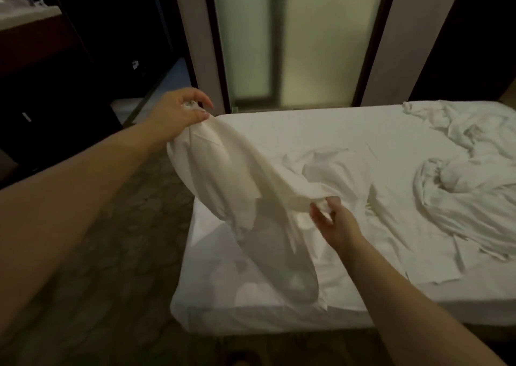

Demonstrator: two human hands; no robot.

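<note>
Right hand (333, 222) is nearest, low over the near corner of the bed (321, 131); thumb and fingers pinch one edge of the white cloth (223, 175), other fingers loose. Cloth is off the mattress, slung between both hands; a slack belly hangs over the corner and shadows the sheet; can't tell if it's a pillowcase or a small sheet. Left hand (176, 111) is higher and further out, past the bed's left edge; fingers bunched round the cloth's other end. Bed has a fitted white sheet, wrinkled around the middle; carpet (111, 254) to its left.

Step in hand looks like shaking the cloth open to find its edges. To do it well: walk each grip along the hem to a true corner instead of holding a bunch; spread hands until the top edge goes taut; lift so the belly clears the mattress; one short snap, then lay flat. Risk: the hanging part may drag on the wrinkled sheet.

Further right, crumpled linen (460, 175) heaped on the bed, well apart from both hands; leave it alone. Frosted door (293, 39) beyond the bed's far side.
</note>
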